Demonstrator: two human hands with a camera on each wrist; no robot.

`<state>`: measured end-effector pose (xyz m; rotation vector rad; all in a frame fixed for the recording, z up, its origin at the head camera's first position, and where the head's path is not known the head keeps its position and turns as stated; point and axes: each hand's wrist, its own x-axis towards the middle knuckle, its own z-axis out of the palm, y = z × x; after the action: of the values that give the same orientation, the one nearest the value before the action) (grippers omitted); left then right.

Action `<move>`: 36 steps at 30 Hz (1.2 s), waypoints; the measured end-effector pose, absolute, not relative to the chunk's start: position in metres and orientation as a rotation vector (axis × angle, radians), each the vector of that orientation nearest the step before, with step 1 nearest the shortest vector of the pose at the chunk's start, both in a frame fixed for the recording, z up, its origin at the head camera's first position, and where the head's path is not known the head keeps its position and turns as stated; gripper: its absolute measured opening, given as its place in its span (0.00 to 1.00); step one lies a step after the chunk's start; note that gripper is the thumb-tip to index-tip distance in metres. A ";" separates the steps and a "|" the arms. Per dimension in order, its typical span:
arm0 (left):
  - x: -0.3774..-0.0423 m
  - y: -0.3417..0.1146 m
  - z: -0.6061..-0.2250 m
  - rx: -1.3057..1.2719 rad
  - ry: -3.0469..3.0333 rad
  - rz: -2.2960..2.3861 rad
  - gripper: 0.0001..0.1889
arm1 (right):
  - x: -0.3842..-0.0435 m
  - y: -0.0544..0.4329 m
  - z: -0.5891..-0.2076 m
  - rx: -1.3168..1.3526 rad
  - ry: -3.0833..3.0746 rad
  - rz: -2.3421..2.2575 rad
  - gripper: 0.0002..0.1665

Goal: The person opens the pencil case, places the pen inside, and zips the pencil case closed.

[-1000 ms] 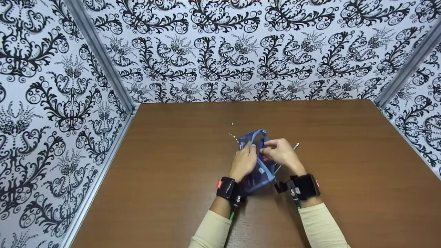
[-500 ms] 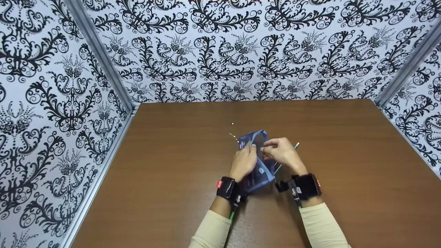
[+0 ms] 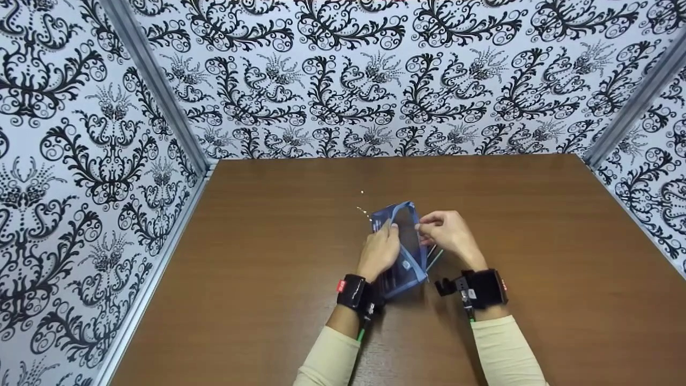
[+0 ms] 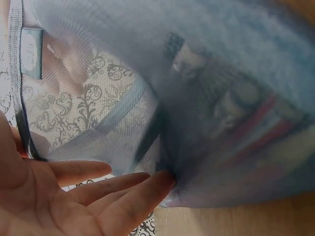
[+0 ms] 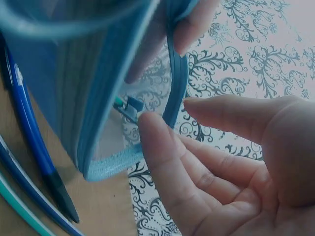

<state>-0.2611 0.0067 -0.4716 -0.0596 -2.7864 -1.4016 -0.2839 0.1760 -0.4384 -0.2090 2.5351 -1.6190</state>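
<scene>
My left hand (image 3: 381,249) grips the rim of a blue mesh pencil pouch (image 3: 396,281), thumb on top, holding it tilted with its zip mouth spread. Through the mesh in the left wrist view, blurred stationery with a red stick (image 4: 258,118) shows inside. My right hand (image 3: 449,236) is at the pouch's right rim. In the right wrist view its thumb and fingers stand apart with nothing between them, close to the zipper edge (image 5: 177,88). A blue pen (image 5: 32,123) with a dark end lies beside the pouch.
A green pencil (image 5: 19,209) and a dark blue one (image 5: 34,191) lie on the brown table (image 3: 278,257) right of the pouch. Small pale specks (image 3: 364,212) dot the table beyond it. Patterned walls (image 3: 348,80) enclose the back and sides.
One second ago my right hand held a blue-purple pen in the pouch's mouth. The pen has since left its fingers, and the hand has drawn back right to the rim. My left hand stays put.
</scene>
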 end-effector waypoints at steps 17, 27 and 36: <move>-0.264 0.006 -0.473 -0.060 -2.767 -1.424 0.28 | -0.288 0.193 -0.439 -0.060 2.581 -1.608 0.14; -0.263 0.005 -0.473 -0.056 -2.768 -1.449 0.28 | -0.289 0.206 -0.440 0.044 2.602 -1.578 0.13; -0.262 0.005 -0.473 -0.006 -2.791 -1.470 0.30 | -0.289 0.214 -0.444 0.175 2.733 -1.370 0.13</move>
<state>-0.2622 0.0048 -0.4728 -0.0058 -2.7907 -1.4702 -0.2890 0.2142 -0.4444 0.1749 2.7328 -1.3697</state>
